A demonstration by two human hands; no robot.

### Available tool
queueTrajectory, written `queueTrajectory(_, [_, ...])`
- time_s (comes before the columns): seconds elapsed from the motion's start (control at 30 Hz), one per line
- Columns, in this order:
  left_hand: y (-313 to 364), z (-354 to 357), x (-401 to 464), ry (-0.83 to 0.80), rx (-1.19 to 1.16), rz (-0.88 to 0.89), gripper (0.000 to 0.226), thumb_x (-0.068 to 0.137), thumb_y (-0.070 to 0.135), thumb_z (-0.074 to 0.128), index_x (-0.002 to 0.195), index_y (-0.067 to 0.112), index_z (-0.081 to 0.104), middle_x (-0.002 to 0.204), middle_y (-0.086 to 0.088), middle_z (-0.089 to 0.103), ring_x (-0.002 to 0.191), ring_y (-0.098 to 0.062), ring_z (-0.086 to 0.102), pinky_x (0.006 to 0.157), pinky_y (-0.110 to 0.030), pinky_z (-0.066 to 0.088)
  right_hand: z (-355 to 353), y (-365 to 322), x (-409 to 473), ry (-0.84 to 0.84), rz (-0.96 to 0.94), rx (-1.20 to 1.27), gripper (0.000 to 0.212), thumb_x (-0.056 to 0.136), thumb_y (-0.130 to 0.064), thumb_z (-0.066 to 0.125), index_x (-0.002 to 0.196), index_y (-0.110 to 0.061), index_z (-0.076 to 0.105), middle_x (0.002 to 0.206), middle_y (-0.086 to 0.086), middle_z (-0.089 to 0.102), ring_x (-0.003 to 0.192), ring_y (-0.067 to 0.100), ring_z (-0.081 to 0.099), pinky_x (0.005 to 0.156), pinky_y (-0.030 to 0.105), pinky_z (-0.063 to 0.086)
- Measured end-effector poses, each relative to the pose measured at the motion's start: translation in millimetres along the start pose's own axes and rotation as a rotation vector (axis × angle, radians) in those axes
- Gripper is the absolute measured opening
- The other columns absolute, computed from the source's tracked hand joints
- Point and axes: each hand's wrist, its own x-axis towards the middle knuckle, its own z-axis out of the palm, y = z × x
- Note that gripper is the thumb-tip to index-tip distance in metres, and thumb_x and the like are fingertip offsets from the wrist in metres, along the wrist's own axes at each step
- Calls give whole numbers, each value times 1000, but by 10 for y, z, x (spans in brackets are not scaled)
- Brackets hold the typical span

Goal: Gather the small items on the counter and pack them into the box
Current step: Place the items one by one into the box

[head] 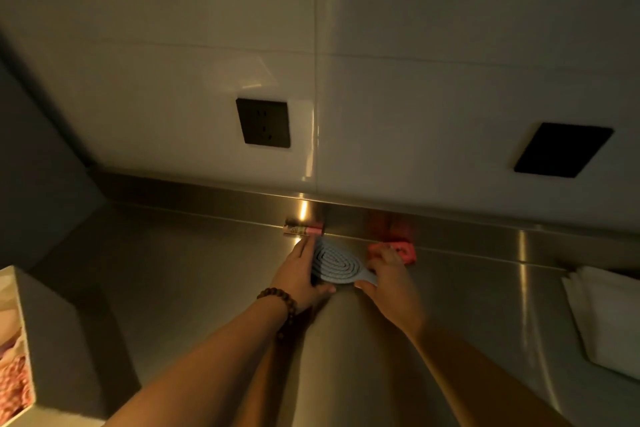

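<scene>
Hairbrush (333, 262), blue, lies at the counter's (173, 270) back edge between both hands | step: gathering, judged under way | left hand (298, 279) cups its left side, fingers straight | right hand (388, 282) pinches its handle, fingers near red item (398, 251) | next: lift, carry to box (15, 340) at front-left corner | small tube (304, 229) at back lip, left hand's fingertips just beside it

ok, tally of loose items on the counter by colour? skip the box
Blue: 1, the hairbrush, between left hand and right hand
Red/pink: 2, the small tube by the back edge and the red item under the right fingers
White: 1, the folded cloth at far right
Total: 4
</scene>
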Motion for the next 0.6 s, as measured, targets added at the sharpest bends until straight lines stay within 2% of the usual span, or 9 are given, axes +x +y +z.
queueTrajectory(0.17, [-25, -44, -57, 18, -47, 1, 123, 55, 49, 83, 145, 39, 0, 150, 4, 25, 132, -16, 32, 102, -25, 25, -57, -54, -102, -32, 98, -35, 51, 88, -30, 63, 133, -7, 51, 141, 11, 44, 131, 26, 35, 110, 30, 24])
queueTrajectory(0.33, [-39, -67, 9, -9, -49, -88, 125, 54, 50, 83, 147, 36, 0, 150, 1, 27, 132, -21, 36, 107, -40, 35, -248, 71, -240, 61, 238, 73, 45, 87, -27, 65, 129, -14, 56, 129, 9, 55, 119, 26, 48, 99, 35, 39])
queueTrajectory(0.4, [-26, -25, 55, -18, -62, -114, 124, 56, 47, 84, 148, 33, 1, 152, 0, 24, 134, -23, 33, 108, -40, 34, -297, 139, -306, 60, 278, 59, 40, 87, -29, 65, 123, -15, 58, 121, 8, 57, 114, 26, 50, 93, 34, 40])
queueTrajectory(0.5, [-8, 62, 122, 23, -82, -163, 115, 59, 42, 84, 148, 25, 12, 148, -2, 32, 134, -25, 33, 107, -39, 32, -316, 193, -401, 68, 287, 53, 36, 86, -30, 65, 119, -17, 60, 112, 8, 57, 106, 26, 51, 87, 34, 42])
queueTrajectory(0.6, [12, 68, 163, 99, -6, -165, 92, 64, 40, 82, 139, 21, 33, 135, -5, 46, 126, -25, 39, 104, -39, 36, -301, 173, -455, 99, 273, 67, 35, 85, -30, 66, 117, -16, 62, 108, 8, 57, 103, 26, 53, 84, 33, 40])
